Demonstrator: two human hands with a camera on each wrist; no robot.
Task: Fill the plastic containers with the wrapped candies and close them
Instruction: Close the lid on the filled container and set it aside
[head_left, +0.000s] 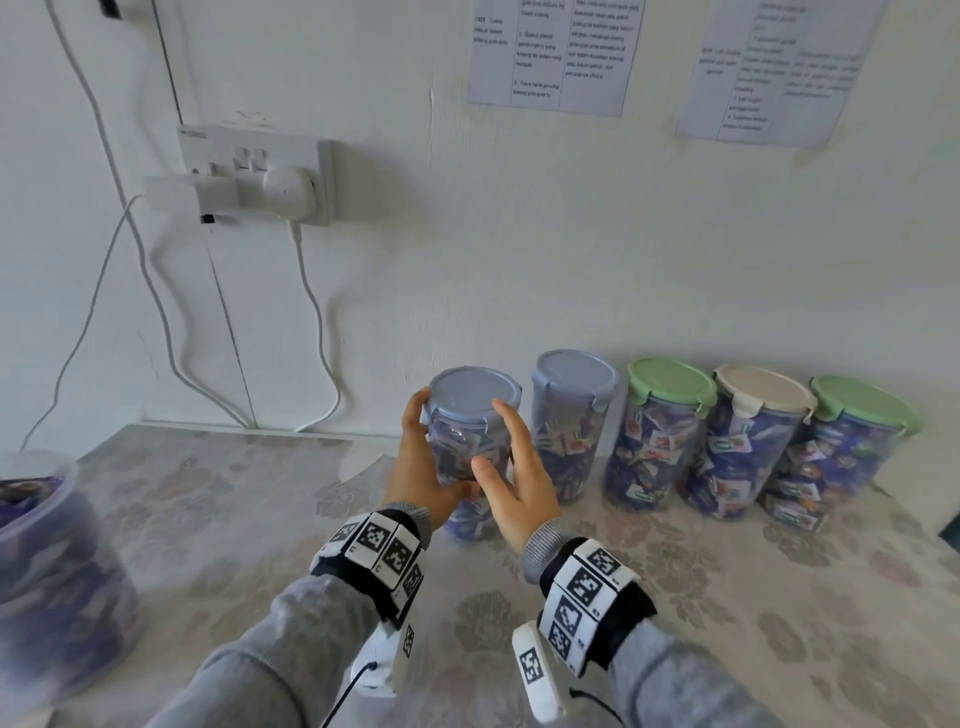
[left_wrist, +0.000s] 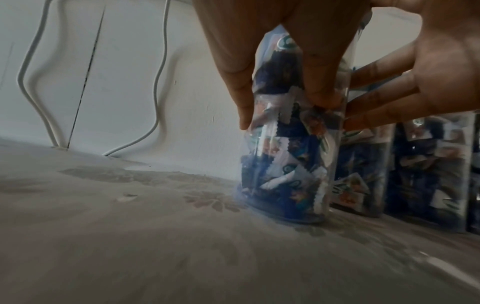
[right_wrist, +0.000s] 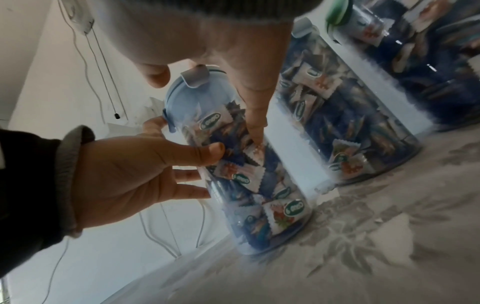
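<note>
Placement step is judged in hand: blue-lidded candy container (head_left: 470, 441), base on tablecloth (head_left: 727, 597) left of four closed containers (head_left: 727, 441), is gripped by left hand (head_left: 421, 467), right hand (head_left: 511, 478) fingers spread against it; release is called for next.

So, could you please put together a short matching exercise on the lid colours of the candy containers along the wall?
Containers:
1. container held by the left hand
2. middle container of the row
3. fourth container from the left

Lid colours:
A. green
B. cream
C. blue

Pairs: 1-C, 2-A, 3-B
</note>
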